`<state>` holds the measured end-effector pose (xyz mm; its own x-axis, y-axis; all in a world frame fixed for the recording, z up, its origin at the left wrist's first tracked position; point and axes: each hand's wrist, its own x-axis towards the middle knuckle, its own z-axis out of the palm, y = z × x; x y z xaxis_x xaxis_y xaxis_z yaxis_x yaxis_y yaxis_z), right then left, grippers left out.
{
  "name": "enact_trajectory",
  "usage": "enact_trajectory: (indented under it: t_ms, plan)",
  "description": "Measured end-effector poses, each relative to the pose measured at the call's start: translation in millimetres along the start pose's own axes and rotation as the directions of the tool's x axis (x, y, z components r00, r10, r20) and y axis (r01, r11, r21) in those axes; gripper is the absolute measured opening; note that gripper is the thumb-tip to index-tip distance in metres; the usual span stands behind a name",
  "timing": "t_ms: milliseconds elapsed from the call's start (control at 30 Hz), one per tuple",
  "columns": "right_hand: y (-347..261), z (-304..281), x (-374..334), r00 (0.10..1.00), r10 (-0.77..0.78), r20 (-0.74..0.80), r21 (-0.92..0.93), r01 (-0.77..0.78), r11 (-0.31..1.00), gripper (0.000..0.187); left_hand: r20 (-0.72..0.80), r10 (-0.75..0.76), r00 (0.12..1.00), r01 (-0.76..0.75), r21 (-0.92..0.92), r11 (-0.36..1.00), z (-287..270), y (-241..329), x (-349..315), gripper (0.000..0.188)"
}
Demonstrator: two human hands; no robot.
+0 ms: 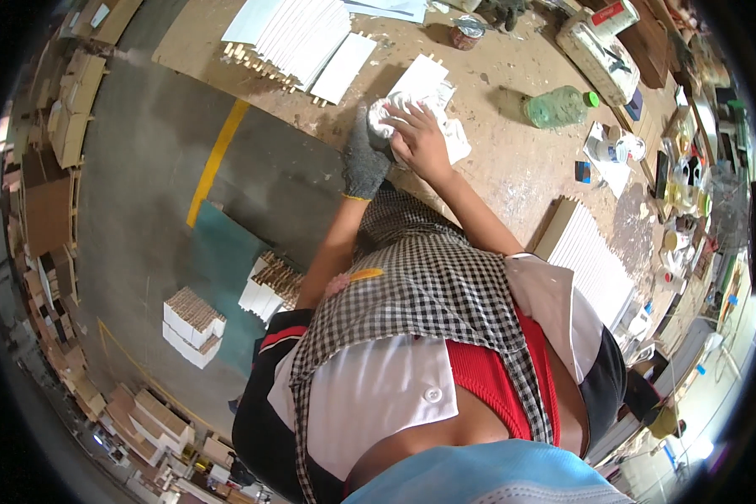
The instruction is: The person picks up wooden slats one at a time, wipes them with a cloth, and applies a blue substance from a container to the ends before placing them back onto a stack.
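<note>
A white cloth (456, 139) lies bunched over a white panel (420, 76) with small wooden pegs at its far end, by the workbench's near edge. My bare right hand (418, 141) is on the cloth, fingers spread across its folds and thumb bent in, gripping it against the panel. Close on its left, my left hand (367, 160) wears a grey knit glove with a yellow cuff. It is closed at the near left side of the panel, its fingertips hidden by the cloth and the panel.
Pegged white panels (298, 38) are stacked far left on the workbench (496, 151); another stack (592, 260) stands at right. A green-capped bottle (556, 107), a small cup (467, 34) and a white container (596, 59) stand farther back. White stacks (193, 328) rest on the floor at left.
</note>
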<state>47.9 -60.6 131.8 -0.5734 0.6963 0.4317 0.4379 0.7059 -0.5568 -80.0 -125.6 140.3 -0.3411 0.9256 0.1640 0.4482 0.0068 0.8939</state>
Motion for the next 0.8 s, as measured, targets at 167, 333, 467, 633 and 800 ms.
enact_trajectory:
  t_ms: [167,333,467,633,800]
  plan:
    - [46.2,-46.3,22.1,0.838,0.505,-0.206,0.378,-0.408,0.831,0.017,-0.033,-0.084,0.996,0.065,-0.376,0.924,5.3,-26.4,-8.9,0.094]
    - [1.2,-39.5,22.9,0.976,-0.166,0.141,-0.197,0.192,0.961,0.029,-0.044,0.003,0.999,-0.005,-0.048,0.999,0.1,-27.6,6.5,0.105]
    - [58.8,-35.2,36.0,0.99,-0.023,0.14,-0.345,0.07,0.936,0.039,0.055,-0.122,0.991,0.132,-0.26,0.956,-7.2,-1.9,1.3,0.103]
    - [-1.2,-32.2,14.4,0.93,-0.204,0.305,-0.121,0.251,0.96,0.043,0.023,-0.005,1.0,0.011,-0.27,0.963,-9.2,-24.2,-7.4,0.108]
    - [55.7,-50.9,50.6,0.998,-0.033,0.062,-0.326,0.052,0.944,0.039,0.011,-0.113,0.994,0.109,-0.349,0.931,-8.5,-7.2,-3.9,0.103]
